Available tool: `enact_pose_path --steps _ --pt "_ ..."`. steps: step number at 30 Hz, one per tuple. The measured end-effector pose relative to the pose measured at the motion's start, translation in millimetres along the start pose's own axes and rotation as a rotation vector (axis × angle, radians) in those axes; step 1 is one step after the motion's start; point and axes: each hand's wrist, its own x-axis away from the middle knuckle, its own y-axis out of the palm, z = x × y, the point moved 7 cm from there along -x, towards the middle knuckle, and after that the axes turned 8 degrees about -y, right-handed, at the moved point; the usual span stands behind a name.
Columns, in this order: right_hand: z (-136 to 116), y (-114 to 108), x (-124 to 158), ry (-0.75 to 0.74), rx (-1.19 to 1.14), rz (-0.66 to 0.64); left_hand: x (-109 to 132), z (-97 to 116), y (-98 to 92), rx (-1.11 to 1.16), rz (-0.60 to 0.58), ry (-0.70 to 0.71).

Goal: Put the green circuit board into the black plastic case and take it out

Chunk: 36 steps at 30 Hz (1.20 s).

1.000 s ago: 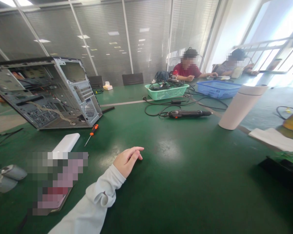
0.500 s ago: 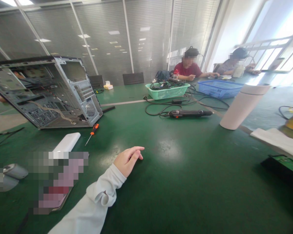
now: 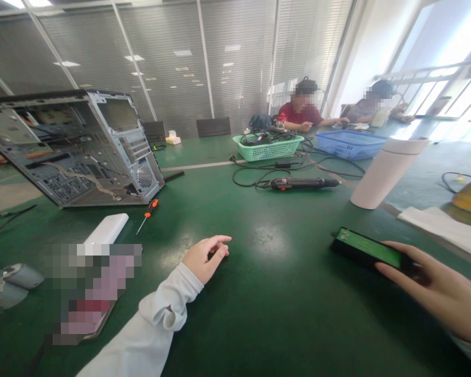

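My right hand [image 3: 435, 285] comes in from the right edge and grips a black box-like part with a green circuit board [image 3: 371, 246] in its top. Thumb lies along the near side, fingers round the far side. The part is just over or on the table; I cannot tell whether it touches. My left hand [image 3: 206, 256] rests on the green table [image 3: 275, 303] with nothing in it, index finger stretched out and thumb a little apart. Farther left lies a screwdriver [image 3: 151, 208] with an orange and black handle.
An open computer case [image 3: 141, 157] stands at left, a white bar-shaped object [image 3: 108, 229] before it. A black electric screwdriver [image 3: 302, 183] and green basket [image 3: 270, 149] of cables lie ahead. Right are a blue basket [image 3: 349, 144], pale tumbler [image 3: 387, 175] and white cloth [image 3: 443, 225]. Two people sit beyond.
My right hand has come into view from the right, carrying the black part with the green board leftward over the table. My left hand has stayed nearly still.
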Motion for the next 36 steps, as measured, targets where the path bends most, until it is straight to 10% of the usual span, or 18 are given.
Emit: enact_pose_path --steps 7,16,25,36 --pt "-125 98 -53 -0.388 -0.335 -0.15 -1 -4 -7.3 0.002 0.115 0.043" --pt "-195 152 -73 -0.392 -0.507 -0.172 2 -8 -14.3 0.157 0.227 0.059" --pt "-207 141 -66 -0.564 -0.56 -0.118 4 4 -13.2 0.071 0.164 0.136" --pt "-177 171 -81 -0.186 -0.974 -0.202 2 -3 -6.5 0.145 0.111 0.088"
